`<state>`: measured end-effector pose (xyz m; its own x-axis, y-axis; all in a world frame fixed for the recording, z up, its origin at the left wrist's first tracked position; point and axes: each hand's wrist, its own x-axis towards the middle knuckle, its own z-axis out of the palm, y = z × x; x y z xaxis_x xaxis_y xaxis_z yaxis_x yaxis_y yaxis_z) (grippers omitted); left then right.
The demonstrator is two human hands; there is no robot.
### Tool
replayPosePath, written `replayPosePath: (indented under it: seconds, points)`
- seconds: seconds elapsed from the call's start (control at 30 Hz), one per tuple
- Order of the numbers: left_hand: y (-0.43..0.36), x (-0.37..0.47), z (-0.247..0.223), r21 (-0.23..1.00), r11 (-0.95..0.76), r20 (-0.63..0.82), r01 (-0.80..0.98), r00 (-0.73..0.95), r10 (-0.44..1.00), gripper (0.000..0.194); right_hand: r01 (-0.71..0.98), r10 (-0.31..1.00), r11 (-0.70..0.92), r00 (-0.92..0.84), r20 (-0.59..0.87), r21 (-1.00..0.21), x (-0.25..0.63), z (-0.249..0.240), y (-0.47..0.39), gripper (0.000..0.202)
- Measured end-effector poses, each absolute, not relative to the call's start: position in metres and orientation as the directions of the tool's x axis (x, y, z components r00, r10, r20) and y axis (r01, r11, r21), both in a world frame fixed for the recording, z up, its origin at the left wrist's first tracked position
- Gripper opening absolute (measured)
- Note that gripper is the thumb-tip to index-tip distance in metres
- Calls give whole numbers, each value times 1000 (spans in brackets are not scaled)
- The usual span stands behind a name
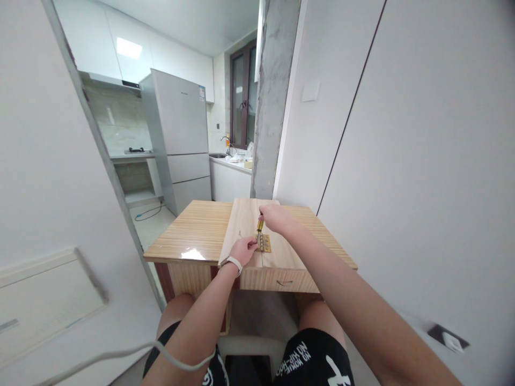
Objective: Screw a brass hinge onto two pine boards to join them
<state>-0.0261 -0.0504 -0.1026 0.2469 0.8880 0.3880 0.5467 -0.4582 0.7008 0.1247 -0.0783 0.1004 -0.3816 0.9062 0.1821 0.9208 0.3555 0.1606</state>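
At the bottom of the frame, nearest the camera, the person's knees in black printed shorts [309,359] are showing, with a white cable [132,354] trailing across the lower left. Both forearms are reaching up toward the centre of the frame. The left hand [242,250], a white wristband [230,262] on its wrist, is resting on the pale wooden boards [277,254], its fingertips pressing just beside the brass hinge [264,243] and touching its left edge; the fingers are curled together, holding nothing that can be made out. The right hand [273,217] is sitting just above, closed around the top of a yellow-handled screwdriver [259,225], which is standing nearly upright with its tip down at the hinge. The hinge is lying flat across the seam between the two boards, at centre frame. The boards are lying on a small wood-grain table [193,230]. In the upper left a grey refrigerator [181,139] is standing in a kitchen, with a sink counter [229,161] to its right. A bare concrete pillar [276,96] is rising at upper centre, and white wall panels [422,134] are filling the right side.
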Motion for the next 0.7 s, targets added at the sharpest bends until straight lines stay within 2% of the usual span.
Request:
replayPosePath:
  seconds: [0.23, 0.4, 0.7]
  points:
    - [-52, -25, -100, 725, -437, 365, 533, 241, 899, 13, 935, 928, 282, -323, 186, 216, 121, 104, -85, 36]
    - [-54, -24, -97, 724, -443, 373, 529, 242, 896, 13, 942, 928, 264, -307, 212, 208, 114, 102, -87, 48]
    - [-53, -25, -98, 705, -461, 386, 539, 253, 887, 17, 962, 934, 211, -250, 255, 173, 109, 93, -84, 45]
